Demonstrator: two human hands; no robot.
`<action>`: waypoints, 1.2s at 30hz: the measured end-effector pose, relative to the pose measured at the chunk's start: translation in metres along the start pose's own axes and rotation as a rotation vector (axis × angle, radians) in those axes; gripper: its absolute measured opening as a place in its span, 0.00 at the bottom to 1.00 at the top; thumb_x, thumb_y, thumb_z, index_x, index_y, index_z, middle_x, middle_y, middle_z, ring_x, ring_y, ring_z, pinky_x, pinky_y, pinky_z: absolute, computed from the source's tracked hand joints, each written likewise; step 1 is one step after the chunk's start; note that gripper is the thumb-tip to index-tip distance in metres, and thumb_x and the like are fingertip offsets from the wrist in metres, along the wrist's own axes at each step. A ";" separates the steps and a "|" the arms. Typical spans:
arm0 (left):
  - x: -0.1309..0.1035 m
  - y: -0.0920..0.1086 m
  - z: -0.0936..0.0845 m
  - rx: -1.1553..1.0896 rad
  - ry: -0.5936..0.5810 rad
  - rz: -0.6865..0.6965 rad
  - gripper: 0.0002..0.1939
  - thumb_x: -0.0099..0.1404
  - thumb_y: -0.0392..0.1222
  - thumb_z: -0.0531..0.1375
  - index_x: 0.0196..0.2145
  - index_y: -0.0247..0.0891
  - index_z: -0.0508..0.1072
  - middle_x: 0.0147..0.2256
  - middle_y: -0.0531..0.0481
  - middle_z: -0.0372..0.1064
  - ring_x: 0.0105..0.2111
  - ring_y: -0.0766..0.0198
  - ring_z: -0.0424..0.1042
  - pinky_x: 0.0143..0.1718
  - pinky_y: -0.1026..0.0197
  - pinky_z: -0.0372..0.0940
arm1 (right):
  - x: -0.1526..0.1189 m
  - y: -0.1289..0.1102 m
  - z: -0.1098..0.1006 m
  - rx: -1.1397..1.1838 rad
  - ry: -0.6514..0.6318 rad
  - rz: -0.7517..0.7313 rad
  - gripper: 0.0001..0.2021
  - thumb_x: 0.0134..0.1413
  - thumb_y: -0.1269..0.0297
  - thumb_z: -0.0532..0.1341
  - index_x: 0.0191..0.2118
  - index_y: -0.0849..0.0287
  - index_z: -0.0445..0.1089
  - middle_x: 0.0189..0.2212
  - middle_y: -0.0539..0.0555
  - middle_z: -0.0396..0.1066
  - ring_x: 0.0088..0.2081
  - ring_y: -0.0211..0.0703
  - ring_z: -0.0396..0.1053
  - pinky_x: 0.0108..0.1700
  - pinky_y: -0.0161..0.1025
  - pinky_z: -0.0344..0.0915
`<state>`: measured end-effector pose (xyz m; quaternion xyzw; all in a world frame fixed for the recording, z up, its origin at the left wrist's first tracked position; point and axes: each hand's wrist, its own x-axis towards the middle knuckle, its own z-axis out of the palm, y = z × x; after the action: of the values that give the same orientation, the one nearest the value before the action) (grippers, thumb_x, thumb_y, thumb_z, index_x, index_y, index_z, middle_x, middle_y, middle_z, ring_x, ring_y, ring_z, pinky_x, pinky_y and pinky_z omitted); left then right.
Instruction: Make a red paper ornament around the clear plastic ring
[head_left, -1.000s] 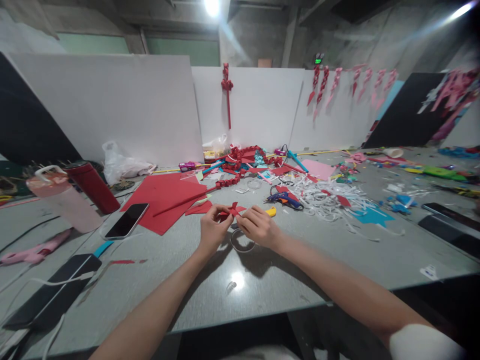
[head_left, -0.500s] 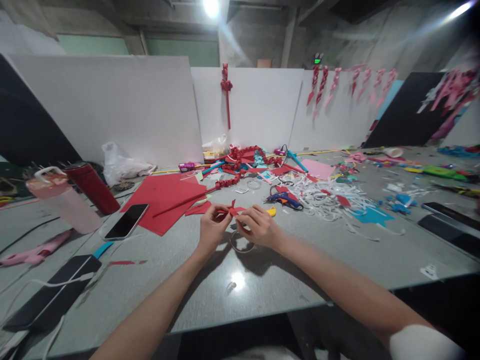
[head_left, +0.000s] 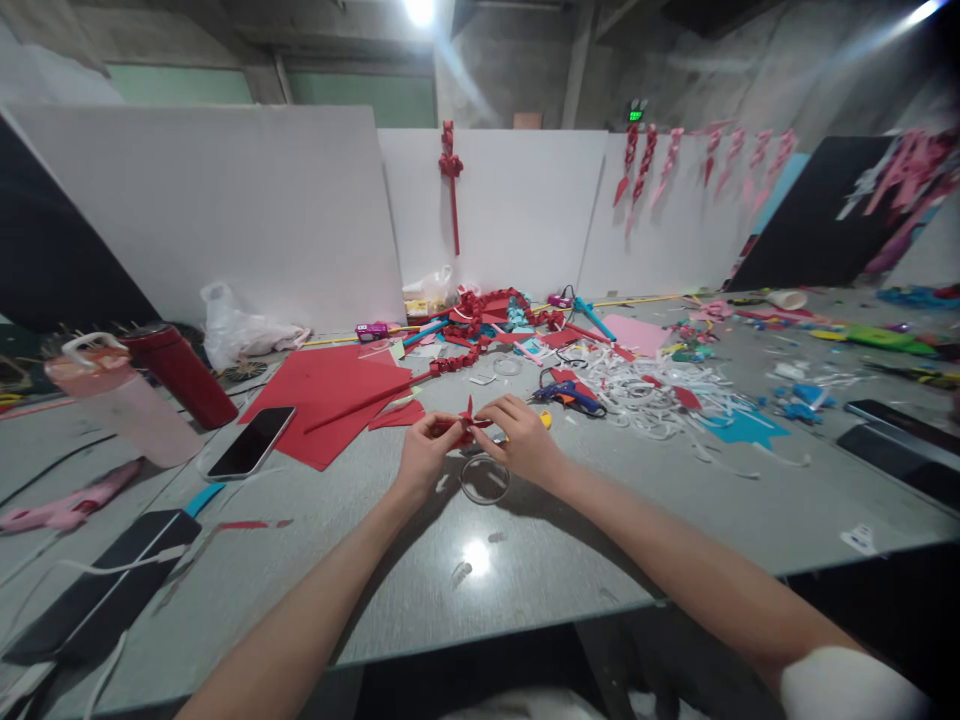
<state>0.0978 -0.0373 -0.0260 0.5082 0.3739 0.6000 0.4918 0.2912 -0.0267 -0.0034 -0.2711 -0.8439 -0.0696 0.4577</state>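
Well to the left of your left hand, a pink glue gun lies on the table. Nearer to you than the glue gun is a dark case with white cables. A pale pink bottle with a white handle and a red bottle stand side by side, farther from you. A phone lies face up between these items and your left hand. Beyond and left of your left hand is a large red sheet; a thin red rod lies across it.

Your left hand pinches a small red folded piece between thumb and fingers. The piece is between your two hands, with one point upright. A clear ring lies on the table on the near side of the piece. Your right hand has its fingertips at the piece's right side; you cannot tell whether they grip it.

Just beyond your right hand are a yellow tool, partly hidden, and a blue glue gun. Farther right are a heap of white strips and a blue sheet.
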 end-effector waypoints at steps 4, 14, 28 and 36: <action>-0.003 0.004 0.001 0.046 -0.024 0.027 0.19 0.59 0.56 0.75 0.36 0.38 0.81 0.35 0.44 0.82 0.34 0.56 0.83 0.44 0.49 0.80 | -0.001 0.001 0.002 -0.041 -0.013 0.033 0.04 0.69 0.69 0.65 0.39 0.56 0.74 0.34 0.55 0.78 0.40 0.50 0.72 0.45 0.48 0.69; -0.004 0.005 0.003 0.182 -0.018 0.112 0.19 0.61 0.57 0.74 0.37 0.38 0.82 0.36 0.44 0.82 0.35 0.55 0.83 0.42 0.52 0.79 | -0.005 0.005 0.008 -0.012 -0.029 0.185 0.06 0.61 0.74 0.70 0.37 0.57 0.74 0.33 0.53 0.78 0.37 0.48 0.74 0.43 0.44 0.66; -0.004 0.007 0.002 0.163 -0.056 0.141 0.12 0.62 0.49 0.72 0.40 0.39 0.83 0.40 0.44 0.83 0.38 0.56 0.82 0.44 0.54 0.78 | -0.006 0.002 0.009 0.087 -0.005 0.308 0.05 0.61 0.74 0.66 0.39 0.56 0.74 0.34 0.52 0.76 0.37 0.46 0.72 0.43 0.42 0.66; -0.001 0.006 0.001 0.115 0.005 0.074 0.11 0.57 0.44 0.73 0.38 0.38 0.83 0.38 0.45 0.82 0.37 0.57 0.80 0.45 0.54 0.76 | -0.001 -0.004 0.005 0.119 0.002 0.282 0.02 0.64 0.70 0.63 0.40 0.56 0.71 0.37 0.55 0.75 0.42 0.49 0.71 0.47 0.44 0.66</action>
<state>0.0978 -0.0398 -0.0204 0.5476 0.3900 0.5965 0.4385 0.2860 -0.0286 -0.0068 -0.3592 -0.7997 0.0455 0.4789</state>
